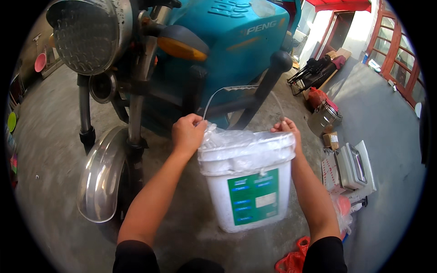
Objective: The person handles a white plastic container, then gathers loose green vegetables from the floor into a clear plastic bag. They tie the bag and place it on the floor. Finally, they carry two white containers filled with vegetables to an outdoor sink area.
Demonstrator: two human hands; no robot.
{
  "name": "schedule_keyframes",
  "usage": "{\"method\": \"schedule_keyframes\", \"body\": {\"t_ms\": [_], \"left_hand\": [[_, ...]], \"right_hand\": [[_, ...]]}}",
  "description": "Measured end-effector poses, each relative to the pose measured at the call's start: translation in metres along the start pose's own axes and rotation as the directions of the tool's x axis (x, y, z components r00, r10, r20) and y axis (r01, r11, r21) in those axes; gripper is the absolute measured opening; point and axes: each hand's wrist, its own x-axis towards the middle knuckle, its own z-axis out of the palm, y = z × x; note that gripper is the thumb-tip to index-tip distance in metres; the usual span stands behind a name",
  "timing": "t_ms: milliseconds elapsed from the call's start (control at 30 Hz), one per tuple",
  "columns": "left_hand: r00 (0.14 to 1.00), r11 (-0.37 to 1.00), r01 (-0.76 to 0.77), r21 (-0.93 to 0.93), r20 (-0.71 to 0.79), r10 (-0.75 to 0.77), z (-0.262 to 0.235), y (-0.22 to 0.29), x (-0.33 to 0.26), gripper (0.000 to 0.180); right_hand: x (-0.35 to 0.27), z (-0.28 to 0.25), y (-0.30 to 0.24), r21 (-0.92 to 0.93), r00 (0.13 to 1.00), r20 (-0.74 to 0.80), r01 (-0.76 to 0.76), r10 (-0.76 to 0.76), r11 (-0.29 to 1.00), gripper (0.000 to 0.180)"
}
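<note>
A white plastic bucket (pixel 217 195) with a green label is in front of me, its top covered by crumpled clear plastic film (pixel 227 138). Its thin wire handle (pixel 209 100) arches up over the film. My left hand (pixel 185 136) is closed at the upper left rim, where the wire's left end meets my fingers and the film. At the opposite side, my right hand (pixel 288 130) pinches the right end of the wire. Whether the bucket's base touches the floor I cannot tell.
Beyond the bucket stands a teal motor vehicle with a headlight (pixel 86 36), a black bar (pixel 268 82) and a front mudguard (pixel 102 177). Along the right wall are a metal pot (pixel 322 119), a cardboard box (pixel 331 140) and white trays (pixel 351 166). A red bag (pixel 293 260) lies near my right arm.
</note>
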Motion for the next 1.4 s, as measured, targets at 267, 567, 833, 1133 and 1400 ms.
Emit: {"method": "schedule_keyframes", "body": {"t_ms": [267,567,833,1133,1400], "left_hand": [[0.98,0.98,-0.155,-0.123,-0.141,0.137,0.011,-0.005,-0.004,0.015],[0.998,0.99,-0.065,-0.125,0.006,0.066,0.01,-0.041,-0.008,0.02],[0.998,0.992,-0.063,0.108,0.03,0.06,0.006,-0.032,-0.022,0.031],[0.564,0.639,-0.734,0.228,0.73,0.387,-0.016,0.023,-0.158,0.032],[0.612,0.614,-0.685,0.394,0.768,0.19,-0.013,0.008,-0.155,0.028]], "right_hand": [[-0.034,-0.008,0.033,-0.325,0.981,-0.117,-0.187,0.157,0.927,0.037],[-0.084,0.007,0.032,-0.356,0.934,-0.119,-0.356,0.336,0.864,0.068],[-0.088,0.001,0.058,-0.394,0.988,-0.043,-0.15,0.145,0.907,0.066],[-0.199,-0.043,0.044,-0.286,0.915,-0.312,-0.347,0.256,0.893,0.052],[-0.427,-0.163,-0.025,-0.28,0.684,-0.623,-0.649,0.381,0.708,0.016]]}}
